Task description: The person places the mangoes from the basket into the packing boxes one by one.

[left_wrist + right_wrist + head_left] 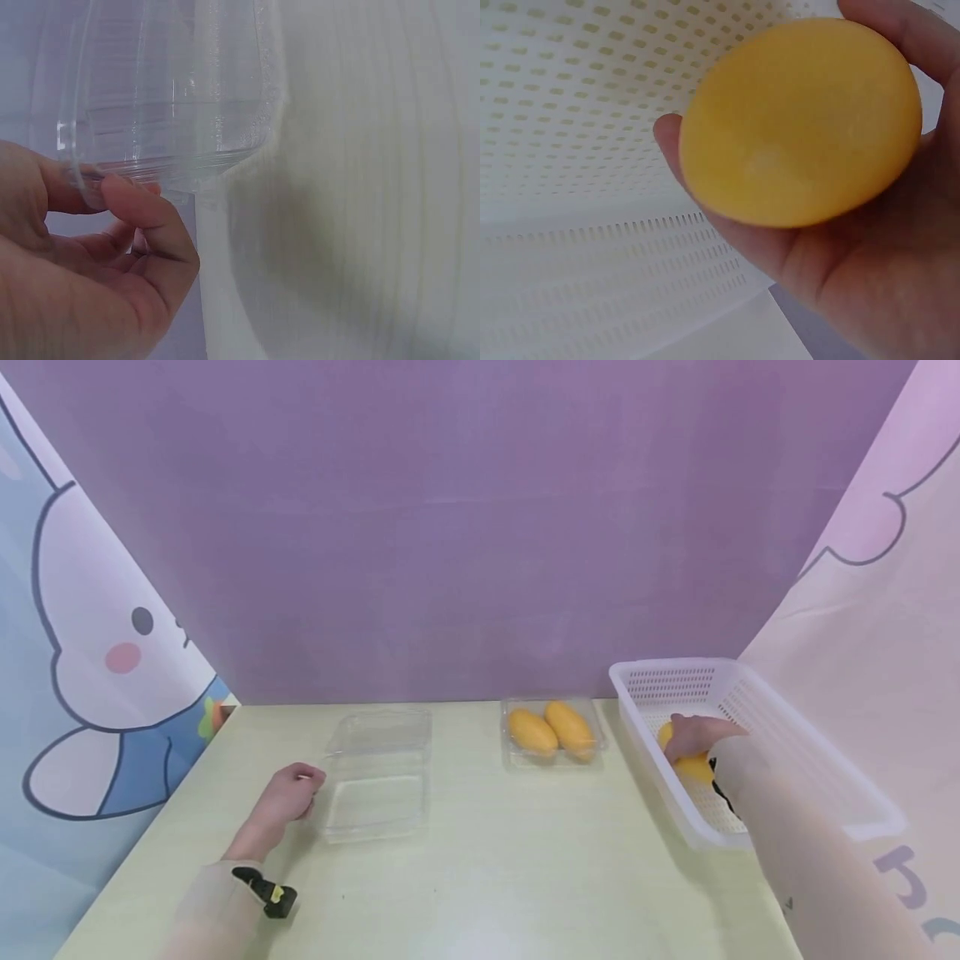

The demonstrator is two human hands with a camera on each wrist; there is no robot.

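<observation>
Inside the white basket [651, 727], my right hand [693, 737] grips a yellow mango [802, 124], with fingers and thumb wrapped round its sides. From the head view that hand covers part of the fruit. On the left of the table, my left hand [288, 793] is at the edge of an open clear plastic clamshell box [378, 810]. Its thumb and finger pinch the rim of the clear plastic [180, 97] in the left wrist view. The box lies with its lid tilted up at the back, and no fruit shows in it.
Between the hands, toward the back, a second clear plastic box [513, 758] holds two mangoes [532, 732]. A purple panel [450, 543] rises behind the pale table [510, 877]. Cartoon-printed sheets [112, 652] flank both sides. The basket has slotted walls and stands at the right edge.
</observation>
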